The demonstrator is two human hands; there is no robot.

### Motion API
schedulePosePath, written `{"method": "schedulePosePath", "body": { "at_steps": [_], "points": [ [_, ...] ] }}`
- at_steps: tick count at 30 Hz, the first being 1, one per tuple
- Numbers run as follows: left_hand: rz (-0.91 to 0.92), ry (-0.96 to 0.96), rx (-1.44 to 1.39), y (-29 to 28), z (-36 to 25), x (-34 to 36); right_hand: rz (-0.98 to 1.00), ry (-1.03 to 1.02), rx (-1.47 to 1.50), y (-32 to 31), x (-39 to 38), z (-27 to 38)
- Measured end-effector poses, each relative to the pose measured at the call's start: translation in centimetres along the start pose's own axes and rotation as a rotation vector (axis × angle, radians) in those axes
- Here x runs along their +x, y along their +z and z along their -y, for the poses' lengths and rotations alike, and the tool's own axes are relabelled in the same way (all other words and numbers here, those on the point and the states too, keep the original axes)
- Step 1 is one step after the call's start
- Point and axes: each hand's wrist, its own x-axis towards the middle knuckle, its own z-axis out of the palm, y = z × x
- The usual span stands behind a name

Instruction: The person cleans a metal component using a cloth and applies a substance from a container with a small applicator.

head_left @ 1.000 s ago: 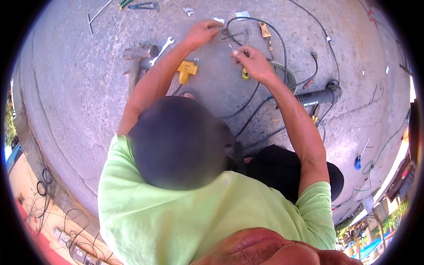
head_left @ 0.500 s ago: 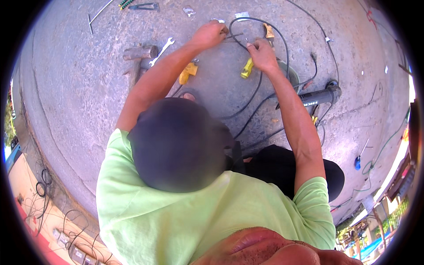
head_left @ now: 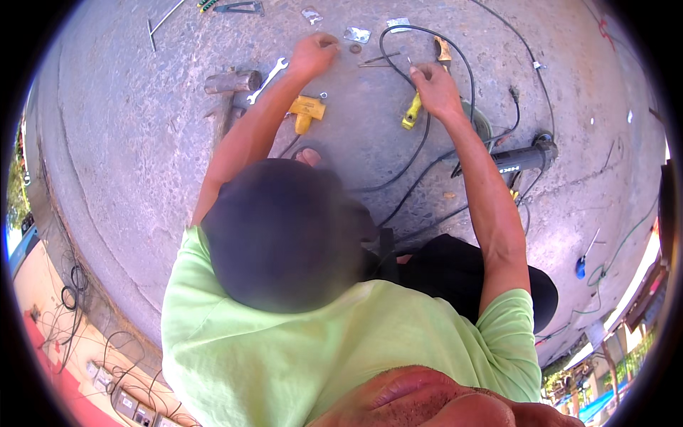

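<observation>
Yellow-handled tool point(head_left: 411, 114) is in the person's right hand point(head_left: 434, 87), whose grip is clasped around it, the yellow end sticking out below the fingers and a thin tip showing above them. Over to the left, the left hand point(head_left: 314, 55) has its fingers curled; whether its grip has hold of anything I cannot tell. Just right of that hand lie a dark ring point(head_left: 355, 48) and a foil packet point(head_left: 357, 35) on the concrete floor point(head_left: 370, 92). Two thin rods point(head_left: 379, 60) lie between the hands, next to a looped black cable point(head_left: 471, 67). Near the left forearm are a spanner point(head_left: 267, 81), a hammer point(head_left: 233, 82) and a yellow T-shaped piece point(head_left: 306, 109). A black power tool point(head_left: 523, 157) rests on the floor beyond the right forearm.
</observation>
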Motion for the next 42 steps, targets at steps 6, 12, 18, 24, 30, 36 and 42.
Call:
{"method": "schedulePosePath", "body": {
  "at_steps": [6,12,18,24,30,36,42],
  "points": [
    [-0.008,0.127,-0.095,0.3,0.0,-0.4,-0.004,-0.027,0.057,-0.4,0.0,1.2],
    [-0.118,0.315,0.081,0.8,1.5,-0.4,0.006,-0.07,0.052,0.4,-0.4,2.3],
    [-0.128,0.393,0.121,2.3,0.5,-0.6,0.069,-0.073,0.135,0.8,-0.4,2.6],
    [-0.064,0.354,0.082,3.2,-0.6,0.1,0.077,-0.08,0.162,1.0,-0.3,2.4],
    [-0.078,0.343,0.121,3.5,0.1,1.3,0.084,-0.074,0.15,0.6,-0.3,2.4],
    [-0.061,0.325,0.136,3.2,-0.3,1.3,0.097,-0.058,0.157,0.8,-0.2,2.5],
    [-0.072,0.309,0.08,3.1,-0.1,0.9,0.097,-0.07,0.16,1.0,-0.1,2.2]
  ]
}}
